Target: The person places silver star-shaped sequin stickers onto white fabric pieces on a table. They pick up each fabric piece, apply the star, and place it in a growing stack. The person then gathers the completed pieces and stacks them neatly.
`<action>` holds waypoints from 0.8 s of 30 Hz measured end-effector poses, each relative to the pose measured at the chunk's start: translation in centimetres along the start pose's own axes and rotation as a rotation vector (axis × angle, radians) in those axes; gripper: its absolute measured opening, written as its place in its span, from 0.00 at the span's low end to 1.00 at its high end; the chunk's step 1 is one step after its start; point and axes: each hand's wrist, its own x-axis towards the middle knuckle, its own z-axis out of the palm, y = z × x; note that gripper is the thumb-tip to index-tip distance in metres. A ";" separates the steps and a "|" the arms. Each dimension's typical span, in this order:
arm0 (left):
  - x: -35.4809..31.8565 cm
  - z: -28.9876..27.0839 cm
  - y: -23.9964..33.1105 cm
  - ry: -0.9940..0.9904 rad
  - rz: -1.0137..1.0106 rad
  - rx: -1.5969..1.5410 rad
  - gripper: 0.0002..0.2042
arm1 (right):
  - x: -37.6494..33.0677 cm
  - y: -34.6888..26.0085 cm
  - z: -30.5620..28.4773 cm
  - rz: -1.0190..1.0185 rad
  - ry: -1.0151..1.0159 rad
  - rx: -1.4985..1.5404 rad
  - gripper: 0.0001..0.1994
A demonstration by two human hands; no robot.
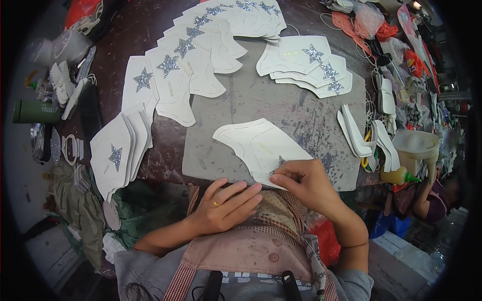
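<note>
In front of me a white shoe-upper piece [256, 141] lies flat on the grey board, with a silver glitter star partly covered by my fingers. My right hand [309, 184] is closed in a pinch at its near edge, on a narrow white strip [261, 177] lying along that edge. My left hand [224, 206] is palm down with its fingers stretched out, just short of the piece's near edge, and holds nothing. A fan of overlapping white upper pieces [173, 83] with glitter stars curves along the far left. A smaller stack of similar pieces [306, 62] sits at the far right.
A grey work board [221, 108] covers the dark table's middle. More upper pieces [118, 150] overhang its left edge. White strips [354, 131] lie at right, near a yellow bottle with a green tip [396, 175]. A green cylinder [37, 111] stands left; another person [437, 200] is far right.
</note>
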 end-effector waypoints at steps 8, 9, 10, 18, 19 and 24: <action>0.0 0.3 0.2 -0.087 -0.052 0.092 0.26 | 0.2 -0.1 0.2 0.025 -0.016 0.000 0.10; 0.1 0.3 0.2 -0.092 -0.051 0.111 0.26 | 0.1 -0.2 0.1 0.036 -0.019 -0.006 0.10; 0.2 0.3 0.2 -0.097 -0.050 0.129 0.26 | 0.1 -0.3 0.0 0.047 -0.021 -0.013 0.09; 0.6 0.5 0.4 -0.113 -0.026 0.234 0.27 | -1.1 0.6 -0.5 -0.198 0.089 -0.071 0.11; 0.7 0.3 0.5 -0.124 -0.025 0.243 0.27 | -1.8 0.9 -0.9 -0.282 0.144 -0.098 0.12; 1.4 -0.4 0.6 -0.201 0.030 0.243 0.30 | -4.3 2.8 -2.4 -0.251 0.188 -0.160 0.08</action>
